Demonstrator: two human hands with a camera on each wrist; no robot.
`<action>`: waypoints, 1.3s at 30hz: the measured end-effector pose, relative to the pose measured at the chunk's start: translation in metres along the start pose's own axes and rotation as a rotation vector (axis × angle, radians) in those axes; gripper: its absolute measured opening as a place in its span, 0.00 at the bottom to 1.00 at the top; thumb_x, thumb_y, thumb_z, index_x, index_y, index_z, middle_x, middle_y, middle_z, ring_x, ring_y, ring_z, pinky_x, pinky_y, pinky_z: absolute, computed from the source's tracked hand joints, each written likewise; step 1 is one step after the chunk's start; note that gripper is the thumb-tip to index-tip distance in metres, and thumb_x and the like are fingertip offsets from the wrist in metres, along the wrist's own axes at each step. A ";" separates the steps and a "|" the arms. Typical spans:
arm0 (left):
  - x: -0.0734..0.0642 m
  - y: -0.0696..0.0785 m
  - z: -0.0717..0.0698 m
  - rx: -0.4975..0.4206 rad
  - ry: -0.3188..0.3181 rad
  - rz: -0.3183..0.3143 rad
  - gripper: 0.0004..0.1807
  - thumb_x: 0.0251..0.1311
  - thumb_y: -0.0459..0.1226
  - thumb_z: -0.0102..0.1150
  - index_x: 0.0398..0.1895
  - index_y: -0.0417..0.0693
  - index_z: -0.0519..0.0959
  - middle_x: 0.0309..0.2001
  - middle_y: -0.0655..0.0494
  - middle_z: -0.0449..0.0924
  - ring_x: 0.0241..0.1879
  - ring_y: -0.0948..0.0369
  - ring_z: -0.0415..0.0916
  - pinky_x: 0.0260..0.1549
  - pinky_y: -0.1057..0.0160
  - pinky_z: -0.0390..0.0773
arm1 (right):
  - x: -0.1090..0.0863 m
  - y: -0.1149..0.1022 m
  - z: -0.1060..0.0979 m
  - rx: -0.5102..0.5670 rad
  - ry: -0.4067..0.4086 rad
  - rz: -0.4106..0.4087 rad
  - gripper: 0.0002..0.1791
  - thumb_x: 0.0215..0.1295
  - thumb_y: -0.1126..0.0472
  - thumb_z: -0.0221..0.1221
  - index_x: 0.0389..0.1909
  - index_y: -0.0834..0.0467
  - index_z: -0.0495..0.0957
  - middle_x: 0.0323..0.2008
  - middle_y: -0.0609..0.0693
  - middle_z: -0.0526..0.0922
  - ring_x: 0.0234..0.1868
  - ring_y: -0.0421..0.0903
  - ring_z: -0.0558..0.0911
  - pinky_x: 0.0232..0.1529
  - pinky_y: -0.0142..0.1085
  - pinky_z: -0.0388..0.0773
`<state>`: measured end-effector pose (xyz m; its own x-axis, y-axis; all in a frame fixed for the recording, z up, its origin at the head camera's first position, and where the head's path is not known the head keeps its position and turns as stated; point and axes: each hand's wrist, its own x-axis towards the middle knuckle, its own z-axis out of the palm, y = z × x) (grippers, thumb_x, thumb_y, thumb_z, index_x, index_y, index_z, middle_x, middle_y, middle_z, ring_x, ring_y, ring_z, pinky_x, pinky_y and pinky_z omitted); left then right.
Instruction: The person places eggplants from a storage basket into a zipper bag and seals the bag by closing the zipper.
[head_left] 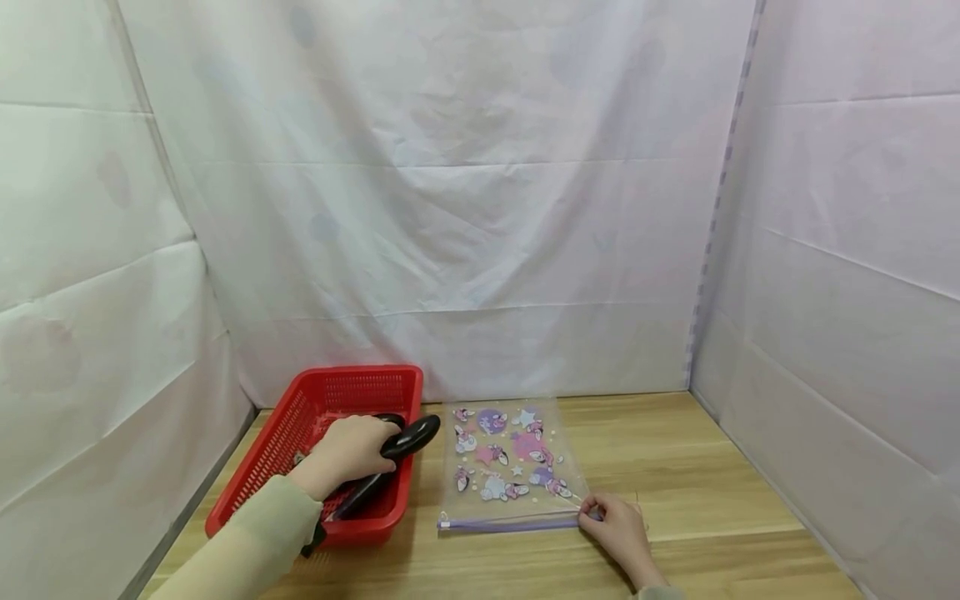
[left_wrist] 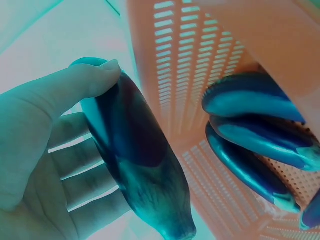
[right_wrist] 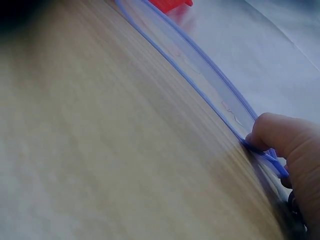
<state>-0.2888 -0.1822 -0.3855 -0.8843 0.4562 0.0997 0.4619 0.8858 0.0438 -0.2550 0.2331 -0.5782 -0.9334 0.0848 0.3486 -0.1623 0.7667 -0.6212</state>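
Observation:
My left hand [head_left: 356, 454] grips a dark, glossy eggplant [head_left: 417, 436] over the right side of the red basket [head_left: 367, 533]. In the left wrist view, the thumb lies across one end of this eggplant [left_wrist: 137, 132], with the fingers behind it. Several more eggplants [left_wrist: 257, 142] lie inside the basket. To the right, a clear printed zip bag [head_left: 476, 492] lies flat, its purple zip edge towards me. My right hand [head_left: 618, 529] pinches that edge's right end; in the right wrist view, the bag's two purple edges [right_wrist: 200, 95] stand apart.
The wooden tabletop [head_left: 697, 483] extends to the right of the bag. White cloth [head_left: 465, 208] hangs behind the table and along both sides. A small white slider [head_left: 444, 525] sits at the left end of the bag's zip.

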 end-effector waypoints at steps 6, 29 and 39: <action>0.003 0.010 0.001 0.007 -0.021 0.002 0.12 0.44 0.45 0.75 0.29 0.60 0.80 0.22 0.67 0.71 0.24 0.63 0.66 0.25 0.58 0.69 | 0.000 0.001 0.001 -0.001 -0.002 0.007 0.09 0.43 0.59 0.70 0.21 0.45 0.78 0.15 0.36 0.65 0.18 0.35 0.63 0.37 0.40 0.57; 0.010 0.043 0.010 0.071 0.047 0.148 0.15 0.42 0.44 0.74 0.20 0.59 0.73 0.16 0.68 0.65 0.19 0.64 0.63 0.21 0.61 0.65 | 0.003 0.004 0.002 0.012 0.001 -0.012 0.08 0.43 0.59 0.69 0.20 0.46 0.79 0.15 0.36 0.66 0.18 0.35 0.64 0.40 0.43 0.59; 0.018 0.061 0.012 0.044 0.033 0.219 0.16 0.42 0.44 0.73 0.19 0.58 0.71 0.15 0.67 0.64 0.18 0.65 0.62 0.18 0.63 0.63 | 0.000 0.000 0.000 0.037 -0.030 0.038 0.06 0.45 0.59 0.69 0.22 0.48 0.80 0.16 0.37 0.68 0.20 0.36 0.66 0.42 0.44 0.59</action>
<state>-0.2777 -0.1191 -0.3929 -0.7601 0.6357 0.1346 0.6386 0.7691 -0.0261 -0.2548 0.2335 -0.5781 -0.9483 0.0943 0.3032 -0.1373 0.7392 -0.6594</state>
